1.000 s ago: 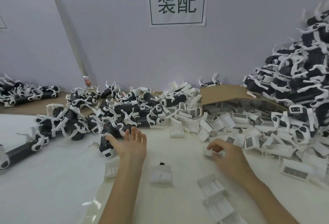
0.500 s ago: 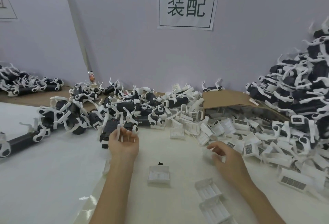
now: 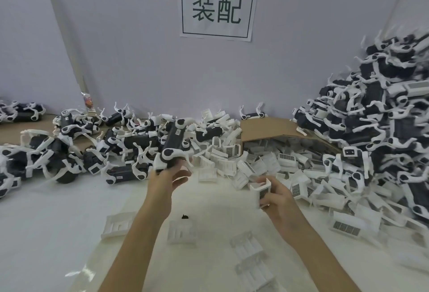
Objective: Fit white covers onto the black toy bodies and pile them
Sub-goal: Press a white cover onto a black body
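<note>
My left hand (image 3: 170,176) grips the near end of a black toy body (image 3: 174,144) with white legs and holds it tilted up above the table. My right hand (image 3: 275,195) pinches a white cover (image 3: 261,190) with a dark label, lifted off the table to the right of the body. Body and cover are apart. A heap of uncovered black bodies (image 3: 97,150) lies at the back left. Loose white covers (image 3: 274,164) spill from a cardboard box (image 3: 267,128). A tall pile of toys (image 3: 383,115) rises on the right.
Several white covers (image 3: 182,231) lie face up on the white table (image 3: 46,222) near my forearms. A small black bit (image 3: 185,216) sits between them. A wall with a paper sign (image 3: 217,7) closes the back. More toys (image 3: 21,111) lie at far left.
My left hand has taken a black body from the heap and lifted it. My right hand has picked a white cover up off the table and raised it.
</note>
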### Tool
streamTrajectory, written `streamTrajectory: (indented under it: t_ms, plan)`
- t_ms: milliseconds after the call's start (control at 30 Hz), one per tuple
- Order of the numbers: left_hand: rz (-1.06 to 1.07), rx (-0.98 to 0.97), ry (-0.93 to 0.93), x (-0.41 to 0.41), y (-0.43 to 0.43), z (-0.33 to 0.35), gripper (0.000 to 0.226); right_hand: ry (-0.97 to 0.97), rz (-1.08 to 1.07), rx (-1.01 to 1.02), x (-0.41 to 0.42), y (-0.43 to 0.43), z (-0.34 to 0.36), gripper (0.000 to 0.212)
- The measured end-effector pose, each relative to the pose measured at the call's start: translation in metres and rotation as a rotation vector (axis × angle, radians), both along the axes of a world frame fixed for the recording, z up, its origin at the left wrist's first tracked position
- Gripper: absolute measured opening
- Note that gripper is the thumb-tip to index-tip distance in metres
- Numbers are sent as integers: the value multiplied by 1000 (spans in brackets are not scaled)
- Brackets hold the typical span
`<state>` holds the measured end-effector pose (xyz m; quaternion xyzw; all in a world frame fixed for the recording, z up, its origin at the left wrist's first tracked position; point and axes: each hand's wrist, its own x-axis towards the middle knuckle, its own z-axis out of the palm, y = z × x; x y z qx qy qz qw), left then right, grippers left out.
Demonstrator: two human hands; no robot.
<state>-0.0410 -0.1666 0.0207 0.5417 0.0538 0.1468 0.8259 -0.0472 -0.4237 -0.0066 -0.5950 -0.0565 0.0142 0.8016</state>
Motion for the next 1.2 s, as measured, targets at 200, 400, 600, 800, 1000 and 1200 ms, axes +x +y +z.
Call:
streamTrajectory:
  t_ms: [200,400,600,800,1000,1200]
  plan:
    - [-75,516,47,2,-11,-11,42,15,60,131,1,-3,2,52]
    - [-107,546,61,2,-15,-14,42,13,-16,128,0,-1,6,43]
    - [-153,476,122,2,-16,-16,24,-23,-20,-30,-2,2,1,29]
    - [-359,469,193,2,-22,-18,17,-42,-18,1,-4,0,7,28]
    - [-512,468,138,-5,-34,-20,21,-86,-30,-129,-8,3,9,28]
    - [-527,512,116,-6,-40,-23,31,-135,-84,-175,-6,3,5,12]
